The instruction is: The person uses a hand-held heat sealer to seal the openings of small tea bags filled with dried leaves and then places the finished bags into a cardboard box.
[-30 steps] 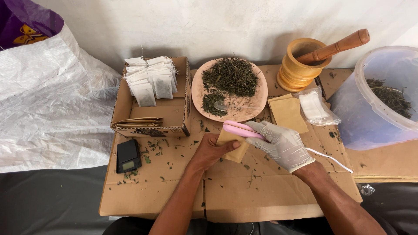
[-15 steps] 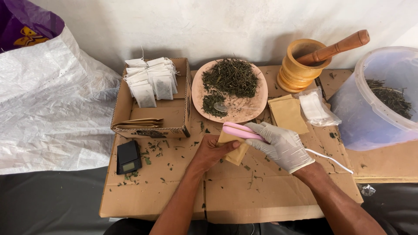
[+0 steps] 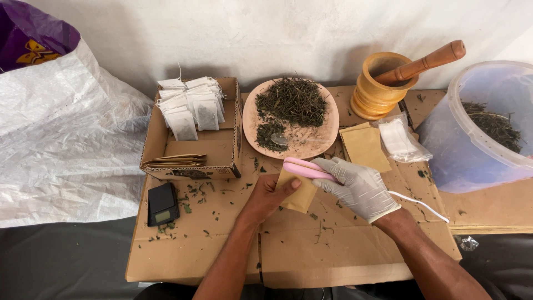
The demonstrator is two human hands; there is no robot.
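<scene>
Sealing in hand, by the look of it: bare left hand (image 3: 268, 195) gripping a brown paper pouch (image 3: 298, 191) at the middle of the cardboard sheet (image 3: 333, 250), gloved right hand (image 3: 360, 186) closed around a pink sealer (image 3: 306, 168) clamped on the pouch's top edge, at 6 o'clock from the plate of dried herbs (image 3: 290, 118). Next, judging so, even pressure along that edge. Against the earlier frames, nearly unchanged; grips the same, view shifted slightly.

Pink sealer (image 3: 307, 167) in gloved right hand (image 3: 358, 186) across brown pouch (image 3: 298, 191)
</scene>
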